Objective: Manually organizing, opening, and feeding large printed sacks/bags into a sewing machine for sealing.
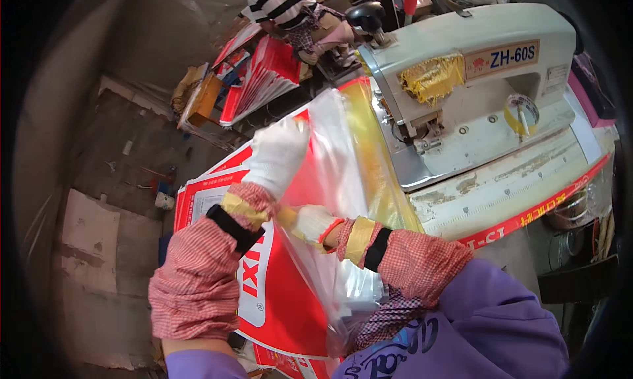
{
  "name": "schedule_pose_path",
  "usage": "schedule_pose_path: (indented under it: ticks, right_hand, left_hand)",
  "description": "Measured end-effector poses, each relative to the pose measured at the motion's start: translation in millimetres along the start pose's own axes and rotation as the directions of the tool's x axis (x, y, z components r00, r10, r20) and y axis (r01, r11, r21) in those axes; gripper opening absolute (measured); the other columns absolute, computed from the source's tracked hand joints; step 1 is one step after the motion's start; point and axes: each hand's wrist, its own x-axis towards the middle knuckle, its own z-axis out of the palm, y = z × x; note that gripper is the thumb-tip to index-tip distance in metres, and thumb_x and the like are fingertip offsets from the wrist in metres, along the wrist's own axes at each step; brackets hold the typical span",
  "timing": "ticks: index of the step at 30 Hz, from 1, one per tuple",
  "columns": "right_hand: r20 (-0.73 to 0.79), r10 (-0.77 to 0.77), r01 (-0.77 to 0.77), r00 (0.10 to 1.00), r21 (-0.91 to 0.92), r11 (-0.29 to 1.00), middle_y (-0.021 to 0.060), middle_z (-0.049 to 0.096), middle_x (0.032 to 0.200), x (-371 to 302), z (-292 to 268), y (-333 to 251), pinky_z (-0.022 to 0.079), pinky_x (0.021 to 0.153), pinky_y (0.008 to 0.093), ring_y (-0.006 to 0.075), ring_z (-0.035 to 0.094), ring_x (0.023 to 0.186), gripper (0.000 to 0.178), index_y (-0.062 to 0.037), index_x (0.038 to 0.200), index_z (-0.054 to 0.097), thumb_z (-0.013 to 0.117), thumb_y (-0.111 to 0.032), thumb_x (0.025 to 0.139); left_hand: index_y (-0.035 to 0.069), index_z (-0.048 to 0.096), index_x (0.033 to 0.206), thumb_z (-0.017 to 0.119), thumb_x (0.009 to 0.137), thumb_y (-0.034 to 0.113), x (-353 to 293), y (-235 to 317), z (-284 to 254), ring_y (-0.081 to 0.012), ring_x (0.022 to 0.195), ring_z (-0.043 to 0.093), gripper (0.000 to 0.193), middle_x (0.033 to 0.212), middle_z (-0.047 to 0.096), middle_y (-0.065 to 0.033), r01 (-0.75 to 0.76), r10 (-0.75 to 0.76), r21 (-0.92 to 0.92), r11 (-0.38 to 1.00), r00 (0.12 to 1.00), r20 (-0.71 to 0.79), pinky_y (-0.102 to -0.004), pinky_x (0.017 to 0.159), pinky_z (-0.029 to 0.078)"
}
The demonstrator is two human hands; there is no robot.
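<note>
My left hand (278, 156), in a white knitted glove, is closed at the far edge of a red and white printed sack (290, 293), where clear plastic meets it. The glove covers the exact grip. Lower and to the right, my gloved right hand (311, 223) is closed on a clear plastic liner (316, 267) that lies over the sack. Its fingertips are partly hidden and slightly blurred. More clear and yellowish film (372, 148) spreads between my hands and the sewing machine (468, 69). Red checked sleeve covers with tape and black bands wrap both forearms.
The machine's white bed (488, 194) borders my work on the right, with a tape roll (521, 114) on it. Stacked red and white sacks (267, 75) lie at the far left, beside another person in a striped shirt (283, 6). Debris lies on the left floor.
</note>
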Motion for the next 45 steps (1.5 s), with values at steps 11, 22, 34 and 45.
schedule_pose_path:
  ticks: [11, 22, 34, 45]
  right_hand:
    - [-0.305, -0.661, 0.69, 0.685, -0.019, 0.724, 0.0059, 0.064, 0.089, -71, 168, -20, 0.05, 0.067, 0.037, 0.0276, 0.062, 0.078, 0.023, -0.0086, 0.094, 0.062, 0.044, -0.017, 0.081]
    - [-0.205, 0.166, -0.156, 0.965, 0.063, 0.986, 0.0124, 0.057, 0.103, -200, -77, -16, 0.045, 0.079, 0.0393, 0.0312, 0.055, 0.091, 0.032, -0.0053, 0.108, 0.054, 0.053, -0.016, 0.079]
    - [-0.223, 0.481, -0.155, 0.848, 0.763, 0.628, 0.0101, 0.061, 0.085, -210, -144, -34, 0.047, 0.068, 0.0236, 0.0114, 0.057, 0.073, 0.062, 0.007, 0.131, 0.027, 0.057, -0.002, 0.076]
    - [0.146, 0.516, -0.536, 0.844, 0.246, 0.808, 0.0172, 0.062, 0.091, -182, -126, -9, 0.048, 0.07, 0.0378, 0.027, 0.062, 0.078, 0.026, -0.0029, 0.093, 0.061, 0.054, -0.024, 0.079]
  left_hand:
    - [0.008, 0.063, 0.081, 0.048, 0.078, 0.011, 95, -88, -31, -0.0276, 0.072, 0.065, 0.016, 0.078, 0.065, -0.0121, 0.197, -0.218, 0.134, 0.971, 0.961, 0.169, -0.0391, 0.059, 0.052]
    - [0.007, 0.059, 0.099, 0.045, 0.083, 0.014, 108, -96, -109, -0.0297, 0.089, 0.061, 0.022, 0.093, 0.063, -0.0127, 0.139, -0.194, 0.176, 0.975, 0.918, 0.345, -0.0411, 0.074, 0.049]
    - [0.007, 0.059, 0.095, 0.041, 0.086, 0.016, 104, -60, -113, -0.0305, 0.088, 0.061, 0.022, 0.094, 0.063, -0.0124, 0.047, -0.099, 0.153, 0.987, 0.93, 0.353, -0.0408, 0.073, 0.049]
    - [0.005, 0.052, 0.112, 0.044, 0.083, 0.014, 122, -55, -109, -0.0348, 0.087, 0.06, 0.032, 0.094, 0.062, -0.0175, 0.111, -0.135, 0.082, 0.99, 0.908, 0.397, -0.0414, 0.073, 0.048]
